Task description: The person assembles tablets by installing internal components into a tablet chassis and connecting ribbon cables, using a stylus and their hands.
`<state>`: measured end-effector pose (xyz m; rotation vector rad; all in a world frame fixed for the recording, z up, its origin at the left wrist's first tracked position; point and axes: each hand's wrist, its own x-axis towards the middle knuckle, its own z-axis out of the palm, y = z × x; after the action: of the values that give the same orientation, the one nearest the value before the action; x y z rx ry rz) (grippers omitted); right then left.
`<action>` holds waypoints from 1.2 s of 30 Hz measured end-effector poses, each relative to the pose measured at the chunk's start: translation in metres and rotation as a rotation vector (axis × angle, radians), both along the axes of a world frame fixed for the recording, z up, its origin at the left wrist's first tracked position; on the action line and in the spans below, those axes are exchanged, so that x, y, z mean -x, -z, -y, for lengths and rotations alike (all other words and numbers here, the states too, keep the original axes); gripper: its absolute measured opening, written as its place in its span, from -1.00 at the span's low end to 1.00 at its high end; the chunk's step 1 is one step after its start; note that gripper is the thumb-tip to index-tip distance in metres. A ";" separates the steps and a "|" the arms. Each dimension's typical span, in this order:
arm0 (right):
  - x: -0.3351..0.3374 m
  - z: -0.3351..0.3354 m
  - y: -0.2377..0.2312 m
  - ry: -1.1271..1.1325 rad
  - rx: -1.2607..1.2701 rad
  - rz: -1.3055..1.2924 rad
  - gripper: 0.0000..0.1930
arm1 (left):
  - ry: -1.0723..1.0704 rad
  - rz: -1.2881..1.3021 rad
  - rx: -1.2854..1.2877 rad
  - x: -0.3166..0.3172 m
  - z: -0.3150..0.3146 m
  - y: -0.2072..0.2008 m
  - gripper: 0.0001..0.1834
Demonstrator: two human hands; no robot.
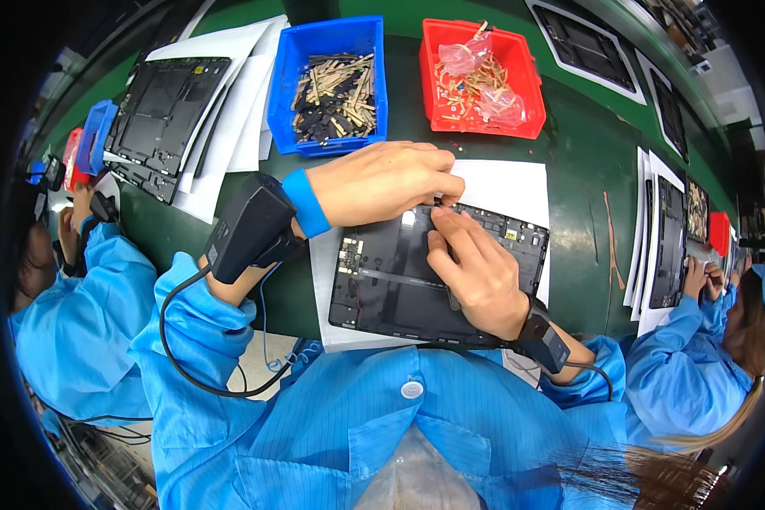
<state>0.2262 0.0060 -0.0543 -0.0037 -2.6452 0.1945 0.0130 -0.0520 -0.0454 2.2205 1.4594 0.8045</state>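
A black tablet-like housing (391,289) lies on white paper (518,183) in front of me, with small fittings along its edges. My left hand (387,183), wearing a blue wristband (306,204), reaches across the housing's far edge. Its fingers are bent and pinched together there, over a tiny dark spot. Just below, my right hand (484,276) rests over the housing, its fingers curled and their tips meeting the same part of the far edge. Whatever sits between the fingertips is too small and covered to name.
Beyond my hands stand a blue bin (282,93) of small dark and tan strips and a red bin (531,123) holding small parts and clear bags. Stacked housings (166,115) on paper lie left. Co-workers in blue sit at both sides, the right one near more housings (670,238).
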 end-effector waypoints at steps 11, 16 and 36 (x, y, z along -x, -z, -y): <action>-0.001 -0.001 0.001 0.001 0.003 -0.001 -0.88 | 0.144 -0.146 0.129 0.003 -0.015 -0.013 -0.85; -0.001 -0.001 0.001 -0.003 0.010 -0.001 -0.87 | 0.149 -0.123 0.096 0.004 -0.015 -0.012 -0.85; -0.003 -0.003 -0.002 0.043 0.180 -0.036 -0.85 | 0.147 -0.039 0.069 0.004 -0.010 -0.001 -0.86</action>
<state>0.2297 0.0092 -0.0522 -0.1158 -2.5803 0.4135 0.0091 -0.0421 -0.0445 2.2720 1.3025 0.6575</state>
